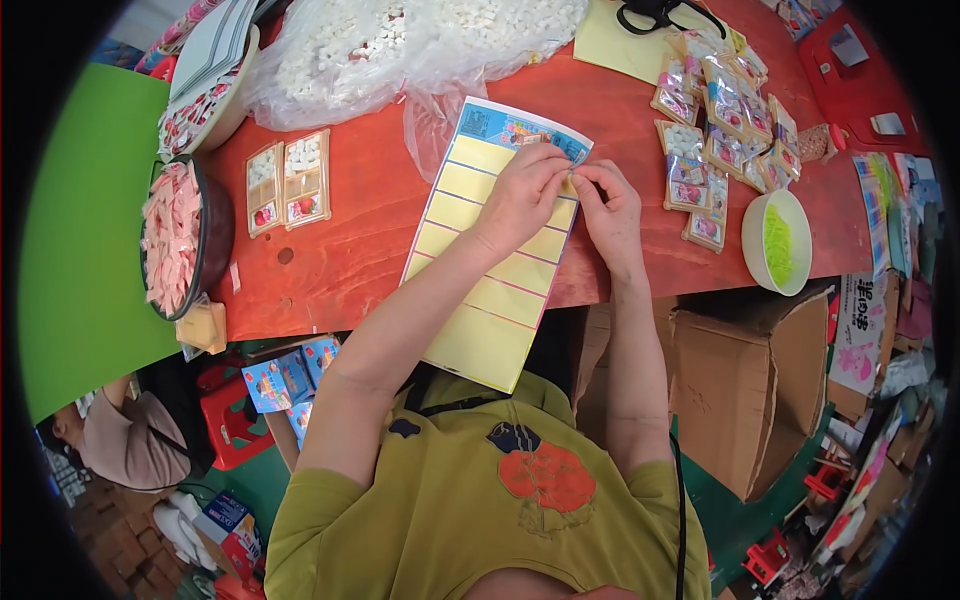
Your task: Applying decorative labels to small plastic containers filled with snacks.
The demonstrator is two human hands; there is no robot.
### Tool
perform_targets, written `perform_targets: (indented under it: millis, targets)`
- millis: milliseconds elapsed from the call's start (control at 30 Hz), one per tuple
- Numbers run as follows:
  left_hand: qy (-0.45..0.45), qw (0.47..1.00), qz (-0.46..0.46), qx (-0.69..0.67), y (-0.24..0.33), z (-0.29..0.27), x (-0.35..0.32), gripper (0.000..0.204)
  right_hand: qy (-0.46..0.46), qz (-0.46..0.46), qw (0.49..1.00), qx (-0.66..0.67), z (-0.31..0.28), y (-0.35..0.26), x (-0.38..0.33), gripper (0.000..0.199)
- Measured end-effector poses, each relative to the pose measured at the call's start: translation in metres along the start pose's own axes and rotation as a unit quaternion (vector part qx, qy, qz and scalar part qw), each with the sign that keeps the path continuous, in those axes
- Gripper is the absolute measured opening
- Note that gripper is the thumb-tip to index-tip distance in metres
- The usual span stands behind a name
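Note:
A long sheet of card [490, 265] with a blue printed header and yellow panels divided by thin lines lies at a slant, its lower end over the table's front edge against my shirt. My left hand [523, 198] rests over its upper part, thumb and fingers closed in a pinch near the right edge. Close beside it, my right hand [610, 212] also pinches, fingertips almost meeting those of the left. Whatever sits between the fingertips is too small to make out. A small packaged piece [530, 139] shows partly behind my left hand, on the header.
Two divided trays [288, 180] lie left, near a dark bowl of pink packets [172, 240]. Clear bags of white pieces [400, 50] fill the back. Right are stacked filled trays [715, 120], a white bowl with green pieces [752, 240] and black scissors [660, 14]. Below stands a cardboard box [725, 390].

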State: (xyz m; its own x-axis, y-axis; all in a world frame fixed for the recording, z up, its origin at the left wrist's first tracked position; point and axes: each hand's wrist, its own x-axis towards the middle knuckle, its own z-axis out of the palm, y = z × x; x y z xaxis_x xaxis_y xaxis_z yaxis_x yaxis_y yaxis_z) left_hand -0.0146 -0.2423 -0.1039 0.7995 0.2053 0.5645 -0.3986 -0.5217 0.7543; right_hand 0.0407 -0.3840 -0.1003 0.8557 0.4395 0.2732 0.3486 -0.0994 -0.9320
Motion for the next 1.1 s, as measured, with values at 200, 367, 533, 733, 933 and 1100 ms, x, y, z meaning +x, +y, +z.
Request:
perform_targets:
  millis: [200,367,533,733,933,1100]
  targets:
    - [0.018,0.997,0.041,0.066,-0.002,0.006,0.0,0.008,-0.004,-0.007,1.0,-0.011,0.001,0.004,0.0,0.007]
    - [0.038,0.997,-0.072,0.001,-0.009,0.005,0.0,0.007,0.001,-0.011,1.0,-0.028,0.003,0.001,-0.001,0.008]
    - [0.034,0.994,-0.094,-0.037,-0.01,0.002,-0.001,0.008,-0.003,0.013,1.0,-0.016,0.003,0.002,0.0,0.008]
    - [0.02,0.991,-0.113,-0.075,-0.01,0.001,0.0,0.008,-0.008,0.002,0.999,-0.037,0.002,0.003,0.0,0.008]
    - [0.035,0.971,-0.172,-0.164,-0.023,-0.013,-0.002,0.008,0.004,0.057,0.996,-0.07,0.01,-0.005,-0.001,0.01]
    - [0.137,0.903,-0.289,-0.285,-0.015,-0.046,0.002,0.012,0.086,0.043,0.995,-0.036,0.002,0.016,0.007,0.013]
